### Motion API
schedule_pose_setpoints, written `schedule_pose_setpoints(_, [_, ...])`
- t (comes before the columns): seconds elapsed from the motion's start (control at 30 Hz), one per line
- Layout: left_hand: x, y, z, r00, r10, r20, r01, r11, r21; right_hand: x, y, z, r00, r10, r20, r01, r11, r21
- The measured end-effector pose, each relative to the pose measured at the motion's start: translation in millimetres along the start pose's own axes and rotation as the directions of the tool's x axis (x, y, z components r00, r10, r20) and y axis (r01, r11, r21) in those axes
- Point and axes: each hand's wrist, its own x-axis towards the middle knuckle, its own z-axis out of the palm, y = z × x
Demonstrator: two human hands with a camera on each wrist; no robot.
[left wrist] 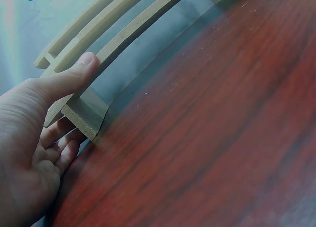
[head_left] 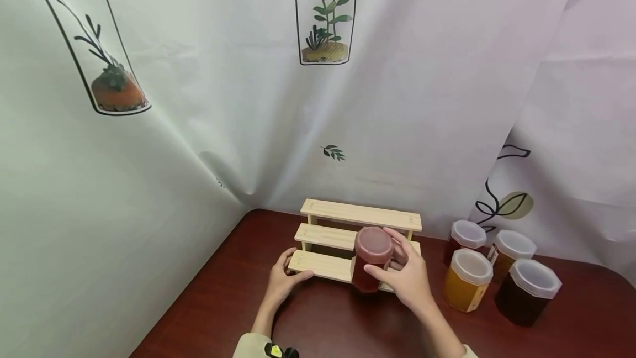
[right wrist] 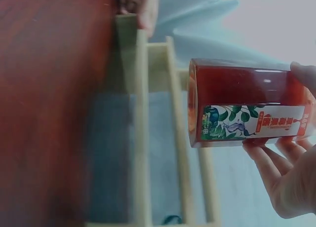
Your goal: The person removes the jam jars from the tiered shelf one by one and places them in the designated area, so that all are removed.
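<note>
My right hand (head_left: 409, 275) grips a jar of red contents (head_left: 369, 275) with a frosted pinkish lid, held upright in front of the wooden three-step rack (head_left: 323, 265). In the right wrist view the jar (right wrist: 237, 86) shows a label with leaves and red print, and its base is above the rack's steps. My left hand (head_left: 282, 280) holds the left end of the rack's lowest step. The left wrist view has the thumb (left wrist: 81, 71) on the step's front edge and the other fingers curled behind the end support (left wrist: 84, 118).
To the right on the dark red table (head_left: 318, 325) stand several lidded jars: a red one (head_left: 452, 247), an amber one (head_left: 503, 264), a yellow one (head_left: 459, 289) and a dark one (head_left: 519, 297). A white cloth (head_left: 422, 126) with plant drawings hangs behind the rack.
</note>
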Motion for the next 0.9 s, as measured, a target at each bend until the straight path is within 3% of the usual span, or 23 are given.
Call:
schedule_pose_setpoints(0.13, [1.2,1.1,2.3,1.0,-0.011,0.004,0.011,1.0,-0.011,0.1,-14.5,-21.9,1.0,0.004,-0.024,-0.004,1.0,-0.023])
schedule_pose_setpoints(0.3, [1.8,1.0,5.8,1.0,-0.013,0.018,0.013,1.0,-0.022,-1.7,-31.3,-52.2,0.997,-0.048,-0.065,0.044,0.997,-0.062])
schedule_pose_setpoints(0.5, [-1.3,-0.4,0.9,1.0,-0.005,-0.002,0.005,1.0,0.008,-13.3,-42.9,-80.8,0.993,-0.079,-0.089,0.063,0.983,-0.174])
schedule_pose_setpoints(0.7, [-2.7,-1.0,-3.2,1.0,-0.023,0.002,0.023,1.0,-0.001,-28.5,-38.1,-110.0,0.99,-0.11,-0.082,0.102,0.99,-0.099])
schedule_pose_setpoints(0.8, [-1.1,-1.4,-1.5,1.0,-0.025,0.002,0.025,1.0,-0.003,-36.4,-32.6,-125.7,0.986,-0.126,-0.11,0.103,0.975,-0.196])
schedule_pose_setpoints(0.9, [-0.8,-0.1,0.4,1.0,-0.022,0.005,0.022,1.0,-0.007,-46.7,-25.2,-141.3,0.984,-0.104,-0.141,0.055,0.947,-0.316])
